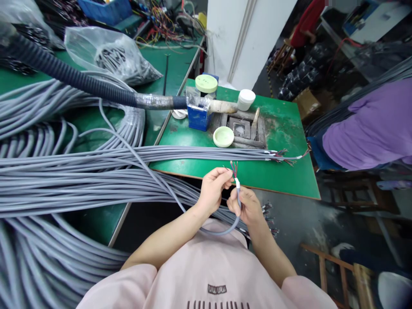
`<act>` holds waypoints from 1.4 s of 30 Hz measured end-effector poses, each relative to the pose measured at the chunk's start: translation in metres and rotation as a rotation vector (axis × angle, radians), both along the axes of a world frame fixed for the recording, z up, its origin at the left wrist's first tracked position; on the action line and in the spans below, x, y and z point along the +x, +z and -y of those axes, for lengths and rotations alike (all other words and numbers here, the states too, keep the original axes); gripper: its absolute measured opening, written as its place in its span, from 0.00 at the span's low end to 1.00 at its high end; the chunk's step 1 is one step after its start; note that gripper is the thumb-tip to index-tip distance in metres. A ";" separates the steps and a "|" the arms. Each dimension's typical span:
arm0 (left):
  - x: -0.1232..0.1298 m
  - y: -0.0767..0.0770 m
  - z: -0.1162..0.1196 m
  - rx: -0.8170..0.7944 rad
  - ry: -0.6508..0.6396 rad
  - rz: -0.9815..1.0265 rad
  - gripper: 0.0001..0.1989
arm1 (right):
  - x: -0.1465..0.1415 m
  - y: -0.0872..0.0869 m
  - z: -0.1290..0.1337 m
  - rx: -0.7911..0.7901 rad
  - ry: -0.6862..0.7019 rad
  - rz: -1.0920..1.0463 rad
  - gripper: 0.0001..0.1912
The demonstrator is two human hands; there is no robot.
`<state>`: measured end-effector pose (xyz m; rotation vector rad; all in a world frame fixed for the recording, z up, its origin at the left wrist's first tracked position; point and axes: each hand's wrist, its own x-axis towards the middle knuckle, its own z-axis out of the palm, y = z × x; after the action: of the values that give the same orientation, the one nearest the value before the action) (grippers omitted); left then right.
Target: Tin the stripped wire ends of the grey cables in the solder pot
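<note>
My right hand (247, 204) is closed around a grey cable (229, 230) just below its stripped end. A white sleeve (237, 182) wraps the cable there, and thin red and dark wires (235, 168) fan out above it. With thumb and fingertips pinched together, my left hand (215, 186) holds one of these thin wires off to the left. Behind my hands, a bundle of grey cables (199, 153) lies along the green table (289, 180), its stripped ends pointing right. More grey cables (135, 186) run below it and past the table's front edge.
A dark ribbed hose (106, 92) with a pale nozzle reaches over a square metal pot (240, 128). Nearby are a blue box (198, 118), a pale green dish (223, 136) and a white jar (246, 99). A person in purple (370, 124) is at the right.
</note>
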<state>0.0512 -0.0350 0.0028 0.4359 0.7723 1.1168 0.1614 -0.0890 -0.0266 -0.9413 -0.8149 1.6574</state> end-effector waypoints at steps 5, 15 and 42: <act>-0.003 0.001 -0.003 -0.017 -0.073 0.006 0.11 | 0.001 -0.001 0.000 0.041 0.020 -0.061 0.18; -0.010 0.001 -0.008 0.163 -0.101 -0.107 0.11 | 0.000 -0.002 0.000 0.051 0.007 -0.046 0.18; -0.003 -0.005 0.002 0.405 -0.132 -0.140 0.14 | 0.007 0.017 -0.023 0.439 -0.345 0.481 0.09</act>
<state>0.0487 -0.0374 -0.0027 0.9010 0.6267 1.1273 0.1683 -0.0661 -0.0100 -1.1016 -1.2015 0.9096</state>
